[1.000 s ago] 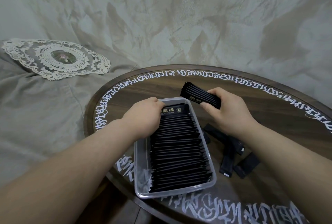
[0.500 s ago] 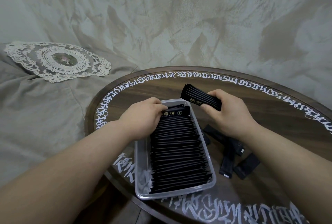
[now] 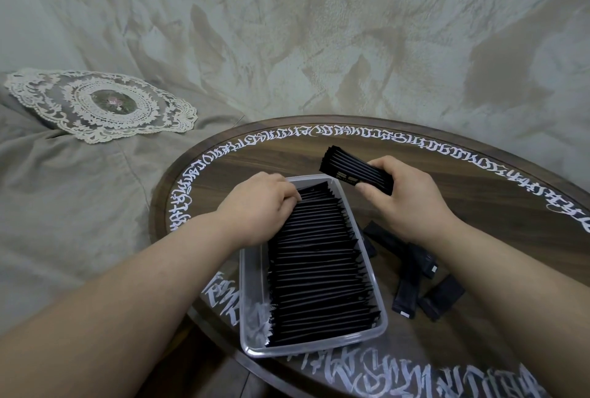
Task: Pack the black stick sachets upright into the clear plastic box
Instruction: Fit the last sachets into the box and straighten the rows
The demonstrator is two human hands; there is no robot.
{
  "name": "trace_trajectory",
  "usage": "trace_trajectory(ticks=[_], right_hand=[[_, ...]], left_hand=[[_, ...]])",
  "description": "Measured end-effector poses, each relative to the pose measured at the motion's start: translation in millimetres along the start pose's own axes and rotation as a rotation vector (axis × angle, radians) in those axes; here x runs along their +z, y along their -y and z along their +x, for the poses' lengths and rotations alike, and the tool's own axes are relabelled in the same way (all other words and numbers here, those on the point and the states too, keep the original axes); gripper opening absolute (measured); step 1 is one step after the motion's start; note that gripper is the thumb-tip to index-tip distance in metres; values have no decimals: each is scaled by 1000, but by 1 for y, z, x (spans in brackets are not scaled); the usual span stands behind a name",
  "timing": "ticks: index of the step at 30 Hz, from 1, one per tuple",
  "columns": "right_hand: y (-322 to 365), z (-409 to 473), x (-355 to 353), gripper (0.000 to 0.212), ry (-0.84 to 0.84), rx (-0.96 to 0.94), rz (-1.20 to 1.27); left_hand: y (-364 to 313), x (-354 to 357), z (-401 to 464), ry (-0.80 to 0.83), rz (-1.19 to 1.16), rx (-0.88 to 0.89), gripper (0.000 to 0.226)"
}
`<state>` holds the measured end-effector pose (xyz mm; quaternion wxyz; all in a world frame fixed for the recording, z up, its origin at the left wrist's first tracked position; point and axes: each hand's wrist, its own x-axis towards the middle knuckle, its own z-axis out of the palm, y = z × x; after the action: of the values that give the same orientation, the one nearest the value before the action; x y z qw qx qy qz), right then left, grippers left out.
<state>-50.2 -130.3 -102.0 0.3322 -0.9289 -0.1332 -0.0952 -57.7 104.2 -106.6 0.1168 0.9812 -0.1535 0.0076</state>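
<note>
A clear plastic box [image 3: 252, 330] sits on the round table, filled with a long row of black stick sachets [image 3: 319, 270] standing on edge. My left hand [image 3: 258, 206] lies over the far left end of that row, fingers curled down onto the sachets; what the fingertips grasp is hidden. My right hand [image 3: 399, 196] holds a bundle of black sachets [image 3: 354, 169] just above the box's far right corner, thumb underneath and fingers on top. Several loose sachets [image 3: 412, 276] lie on the table to the right of the box.
The dark wooden round table [image 3: 463, 206] has white script around its rim. A lace doily [image 3: 99, 103] lies on grey cloth at the left. A grey-beige draped fabric fills the background behind the table.
The far sachet that leaned back with its label showing now stands pressed into the row under my left hand. My right hand's bundle has stayed almost still.
</note>
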Motion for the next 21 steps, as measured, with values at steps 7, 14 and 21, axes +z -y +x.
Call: trace_trajectory(ticks=[7,14,21], right_hand=[[-2,4,1,24,-8,10,22],[-6,4,5,25,-5,10,17],[-1,17,1,25,62,-57,-43]], left_hand=[[1,4,4,-5,35,62,34],[2,5,6,116,-20,61,44],[5,1,0,15,-59,30,35]])
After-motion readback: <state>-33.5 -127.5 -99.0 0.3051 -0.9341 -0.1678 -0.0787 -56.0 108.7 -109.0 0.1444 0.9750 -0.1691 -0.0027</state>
